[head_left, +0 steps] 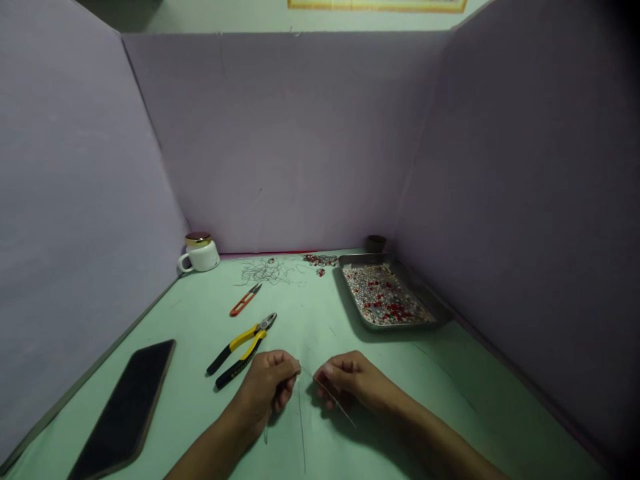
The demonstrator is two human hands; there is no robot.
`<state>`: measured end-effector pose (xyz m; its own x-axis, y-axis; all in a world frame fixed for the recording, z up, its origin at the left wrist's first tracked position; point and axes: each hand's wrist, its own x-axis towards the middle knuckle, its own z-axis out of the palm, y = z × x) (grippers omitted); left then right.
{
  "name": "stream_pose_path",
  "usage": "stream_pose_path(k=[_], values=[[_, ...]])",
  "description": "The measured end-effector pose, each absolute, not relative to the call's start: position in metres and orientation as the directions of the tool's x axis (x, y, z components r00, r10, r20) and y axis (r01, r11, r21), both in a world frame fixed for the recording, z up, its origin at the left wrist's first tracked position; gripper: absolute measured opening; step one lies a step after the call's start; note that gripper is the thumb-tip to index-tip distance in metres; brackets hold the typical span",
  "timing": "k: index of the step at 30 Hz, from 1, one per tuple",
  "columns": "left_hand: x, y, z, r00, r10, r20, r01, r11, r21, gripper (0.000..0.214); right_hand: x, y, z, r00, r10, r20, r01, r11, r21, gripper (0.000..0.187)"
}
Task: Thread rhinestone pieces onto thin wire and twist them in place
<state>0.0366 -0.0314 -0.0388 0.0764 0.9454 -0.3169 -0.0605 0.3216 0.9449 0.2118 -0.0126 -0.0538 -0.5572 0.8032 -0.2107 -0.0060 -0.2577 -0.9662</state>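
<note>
While the left hand [270,387] pinches thin wire [302,425] between its fingers at lower centre of the head view, the right hand's [347,379] fingers pinch it too, just beside. Step in hand looks like wire handling; next move probably calls for steady fingers and light tension.

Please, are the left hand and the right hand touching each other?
Apart. The head view shows the green surface between the left hand and right hand, with a thin strand crossing the gap.
</note>
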Motion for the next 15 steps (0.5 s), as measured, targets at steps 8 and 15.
stream_pose_path(k=[8, 15], values=[[0.0402, -0.0335, -0.0392, 0.089, 0.947, -0.31, -0.059, 0.315, 0.947, 0.017, 0.2044, -0.0203, -0.0561, -0.603, 0.723, -0.339, -0.105, -0.493, -0.864, 0.034], [0.0446, -0.0366, -0.0353, 0.057, 0.941, -0.334, -0.148, 0.339, 0.929, 0.016, 0.2056, -0.0198, -0.0519, -0.55, 0.755, -0.358, 0.017, -0.418, -0.908, 0.031]])
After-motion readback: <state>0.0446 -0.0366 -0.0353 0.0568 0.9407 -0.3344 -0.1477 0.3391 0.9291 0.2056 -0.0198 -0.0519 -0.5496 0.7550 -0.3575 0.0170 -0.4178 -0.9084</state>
